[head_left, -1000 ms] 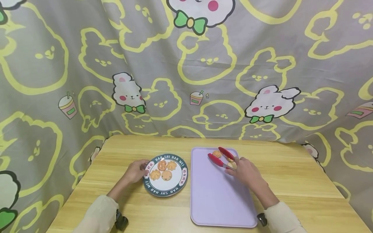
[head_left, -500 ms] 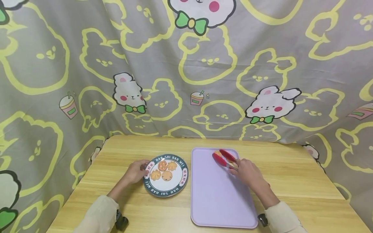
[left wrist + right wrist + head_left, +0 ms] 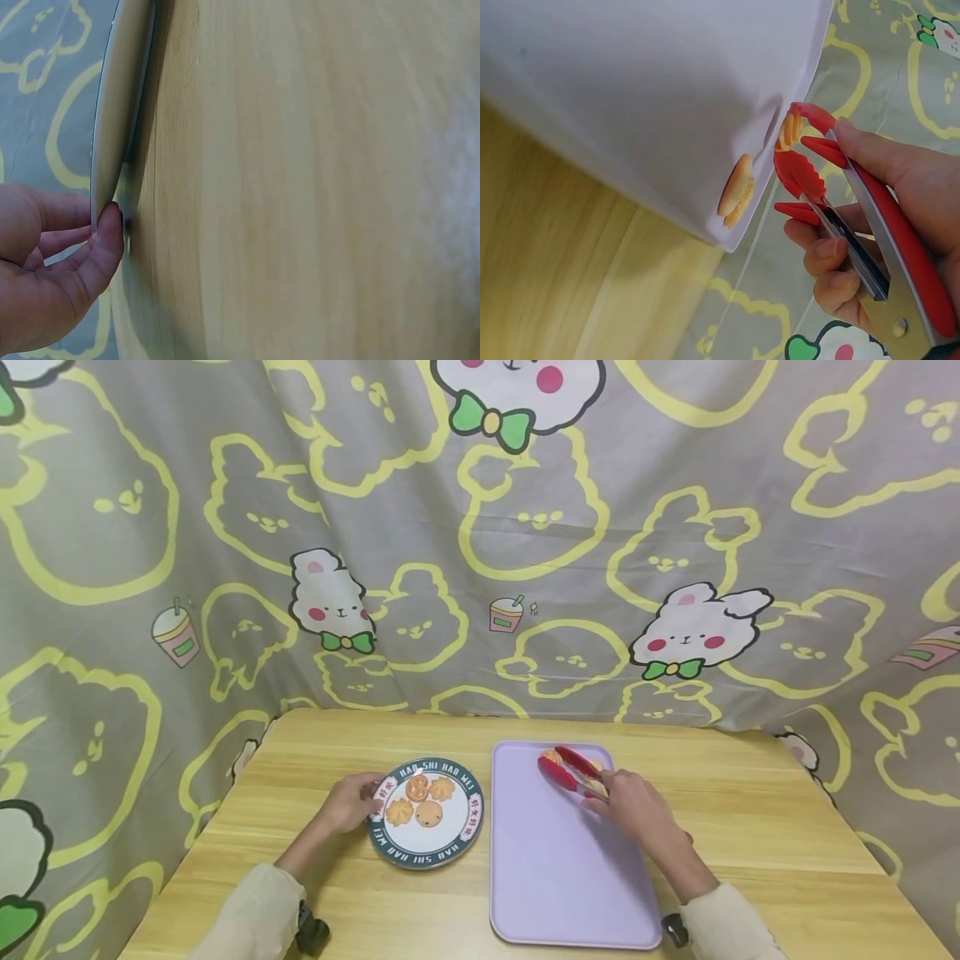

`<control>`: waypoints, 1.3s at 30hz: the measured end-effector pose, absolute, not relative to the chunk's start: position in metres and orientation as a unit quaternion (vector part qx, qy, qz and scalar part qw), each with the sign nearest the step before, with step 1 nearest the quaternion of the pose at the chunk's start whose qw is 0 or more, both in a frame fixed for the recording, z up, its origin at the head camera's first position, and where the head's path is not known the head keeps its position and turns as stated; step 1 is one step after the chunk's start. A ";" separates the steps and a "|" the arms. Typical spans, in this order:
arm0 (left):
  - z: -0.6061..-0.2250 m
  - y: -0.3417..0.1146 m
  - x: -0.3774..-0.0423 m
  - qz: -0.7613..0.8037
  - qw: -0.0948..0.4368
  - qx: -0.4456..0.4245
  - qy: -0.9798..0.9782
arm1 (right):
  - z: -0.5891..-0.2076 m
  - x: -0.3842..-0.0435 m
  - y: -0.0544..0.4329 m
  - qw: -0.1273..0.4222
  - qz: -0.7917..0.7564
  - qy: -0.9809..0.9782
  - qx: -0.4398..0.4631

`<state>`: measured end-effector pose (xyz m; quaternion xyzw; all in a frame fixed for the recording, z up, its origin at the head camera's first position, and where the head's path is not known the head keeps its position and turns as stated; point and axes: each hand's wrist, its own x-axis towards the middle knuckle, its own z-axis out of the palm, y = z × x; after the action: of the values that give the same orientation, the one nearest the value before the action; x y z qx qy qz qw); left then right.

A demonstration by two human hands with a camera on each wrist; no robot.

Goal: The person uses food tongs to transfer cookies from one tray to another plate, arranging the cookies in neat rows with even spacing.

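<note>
My left hand (image 3: 352,802) pinches the left rim of a round plate (image 3: 426,857) with a dark green border. The left wrist view shows the thumb and fingers on either side of the plate's edge (image 3: 105,172), which stands above the tabletop. On the plate lie several cookies (image 3: 428,814). Over the far end of a lilac tray (image 3: 570,877), my right hand (image 3: 633,802) grips red-tipped metal tongs (image 3: 558,772). Between the tong tips sits a ridged cookie (image 3: 790,130), which in the right wrist view seems raised off the tray. More cookies (image 3: 737,191) lie near the tray's far right corner, partly hidden in the head view.
Plate and tray stand side by side on a wooden table (image 3: 750,827), a narrow gap between them. A grey patterned curtain (image 3: 420,527) hangs behind and beside the table. Dark wrist devices (image 3: 312,931) sit at both sleeves.
The tong tips have come closer together around the ridged cookie. Tongs and right hand shifted slightly right, then back left, the cookie with them. The left hand and plate stayed put.
</note>
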<state>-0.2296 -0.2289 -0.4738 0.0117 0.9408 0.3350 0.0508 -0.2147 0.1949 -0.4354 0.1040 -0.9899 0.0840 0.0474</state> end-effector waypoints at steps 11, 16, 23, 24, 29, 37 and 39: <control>-0.475 -0.229 -0.230 0.336 0.049 0.013 0.941 | -0.432 -0.207 0.169 0.058 0.094 -0.984 0.143; -0.475 -0.229 -0.230 0.337 0.049 0.013 0.940 | -0.431 -0.203 0.155 0.072 0.094 -0.977 0.180; -0.475 -0.229 -0.230 0.337 0.051 0.009 0.940 | -0.429 -0.199 0.138 0.084 0.097 -0.964 0.234; -0.475 -0.229 -0.230 0.337 0.053 0.008 0.940 | -0.430 -0.199 0.136 0.086 0.097 -0.962 0.242; -0.475 -0.229 -0.231 0.337 0.051 0.009 0.940 | -0.431 -0.199 0.127 0.088 0.088 -0.956 0.267; -0.476 -0.229 -0.232 0.338 0.055 0.001 0.940 | -0.430 -0.198 0.117 0.069 0.062 -0.956 0.278; -0.476 -0.230 -0.231 0.342 0.057 0.001 0.938 | -0.429 -0.197 0.114 0.054 0.063 -0.956 0.282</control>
<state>-0.2315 -0.2296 -0.4761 0.0009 0.9380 0.3418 0.0569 -0.1973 0.1145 -0.4293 0.2817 -0.9559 0.0630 0.0536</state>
